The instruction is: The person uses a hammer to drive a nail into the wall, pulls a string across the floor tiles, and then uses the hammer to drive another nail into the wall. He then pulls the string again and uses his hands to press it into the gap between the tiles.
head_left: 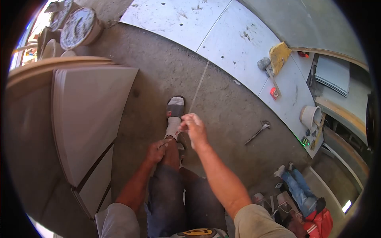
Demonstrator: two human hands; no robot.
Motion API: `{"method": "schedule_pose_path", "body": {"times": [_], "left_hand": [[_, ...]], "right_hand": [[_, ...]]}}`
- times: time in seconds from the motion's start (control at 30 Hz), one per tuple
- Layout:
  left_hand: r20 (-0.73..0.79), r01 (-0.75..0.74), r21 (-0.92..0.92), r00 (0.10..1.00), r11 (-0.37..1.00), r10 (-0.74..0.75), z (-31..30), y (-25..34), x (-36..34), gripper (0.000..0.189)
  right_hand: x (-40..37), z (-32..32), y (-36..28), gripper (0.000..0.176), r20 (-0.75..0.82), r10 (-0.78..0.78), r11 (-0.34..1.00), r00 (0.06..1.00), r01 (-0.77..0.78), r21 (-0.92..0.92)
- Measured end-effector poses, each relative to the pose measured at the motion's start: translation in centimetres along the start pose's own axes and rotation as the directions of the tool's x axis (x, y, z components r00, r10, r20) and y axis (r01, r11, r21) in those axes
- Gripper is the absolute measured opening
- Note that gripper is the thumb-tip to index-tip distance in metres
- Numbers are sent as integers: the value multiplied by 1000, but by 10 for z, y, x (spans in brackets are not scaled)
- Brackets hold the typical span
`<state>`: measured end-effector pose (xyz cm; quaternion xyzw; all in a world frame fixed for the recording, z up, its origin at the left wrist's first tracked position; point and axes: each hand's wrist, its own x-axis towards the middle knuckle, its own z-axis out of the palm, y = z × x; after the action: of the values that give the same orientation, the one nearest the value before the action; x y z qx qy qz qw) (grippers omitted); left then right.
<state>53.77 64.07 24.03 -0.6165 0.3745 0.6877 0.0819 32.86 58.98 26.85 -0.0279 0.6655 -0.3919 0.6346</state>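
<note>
My left hand [158,150] is closed in a pinch over my raised shin, gripping a thin string [170,137]. Higher and to the right, my right hand [194,129] has its fingers curled together; the strand seems to run toward them, but its end there is too fine to follow. Beneath the hands is my leg in a pale sock and a dark sandal [175,109]. The concrete floor lies below.
Large tiles [91,115] stand stacked at left, near a mortar bucket [80,27]. Pale floor tiles [214,35] carry a mallet [263,63], sponge [280,55], red tape measure [274,93] and white bucket [309,116]. A hammer-like tool [258,131] lies on concrete; blue jeans [298,188] lower right.
</note>
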Motion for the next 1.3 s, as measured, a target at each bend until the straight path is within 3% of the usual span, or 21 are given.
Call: {"method": "schedule_pose_path", "body": {"times": [0.07,0.1,0.17,0.2,0.27,0.4,0.47,0.6,0.67,0.8,0.97,1.07,1.1,1.17,1.2,1.27,1.3], "left_hand": [[-102,-188,58,976,981,193,2,-16,-25,28],[-108,-190,66,975,980,196,1,-22,-37,28],[-110,-340,184,925,922,363,2,-37,-59,27],[-100,-331,189,930,924,354,3,-39,-74,27],[-134,-147,116,978,982,162,3,-30,-100,27],[-202,-198,267,945,943,256,3,-65,-121,27],[-108,-189,216,970,958,216,0,-77,-134,29],[46,-323,318,944,891,325,-2,-77,-176,35],[228,-212,408,965,888,126,-5,-82,-209,42],[328,-362,598,925,715,193,-33,-160,-245,46],[387,-265,675,922,689,-25,-77,-188,-307,48],[484,-351,703,873,618,-54,-86,-196,-327,46],[490,-365,711,870,602,-51,-86,-201,-330,46],[602,-544,581,788,606,130,-82,-208,-332,48],[615,-557,588,779,586,123,-81,-204,-332,48],[604,-646,421,724,637,334,-77,-189,-333,50],[642,-666,421,698,615,316,-74,-182,-329,50]], "right_hand": [[-33,-21,-1,20,-13,18,998,1000,-17,56],[-45,-31,-3,20,-7,13,998,1000,-13,63],[-69,-53,-2,18,-32,70,979,997,-63,193],[-83,-60,-1,18,-39,81,977,996,-72,201],[-102,-67,-3,17,-20,94,948,995,-83,307],[-148,-63,8,21,2,75,938,997,-71,338],[-175,-55,21,20,-25,31,948,999,-22,318],[-226,-38,66,21,-85,41,940,996,-10,341],[-258,-21,99,21,-89,59,933,994,-23,358],[-310,32,153,19,-85,88,904,992,-44,426],[-381,95,201,19,-42,139,865,989,-101,491],[-414,108,212,19,4,68,876,998,-62,478],[-425,108,219,20,16,82,876,997,-79,477],[-446,106,235,20,13,82,865,997,-78,496],[-456,103,246,21,3,92,887,996,-84,455],[-479,104,268,22,-34,101,893,994,-76,444],[-490,102,279,24,-31,107,921,994,-88,380]]}}
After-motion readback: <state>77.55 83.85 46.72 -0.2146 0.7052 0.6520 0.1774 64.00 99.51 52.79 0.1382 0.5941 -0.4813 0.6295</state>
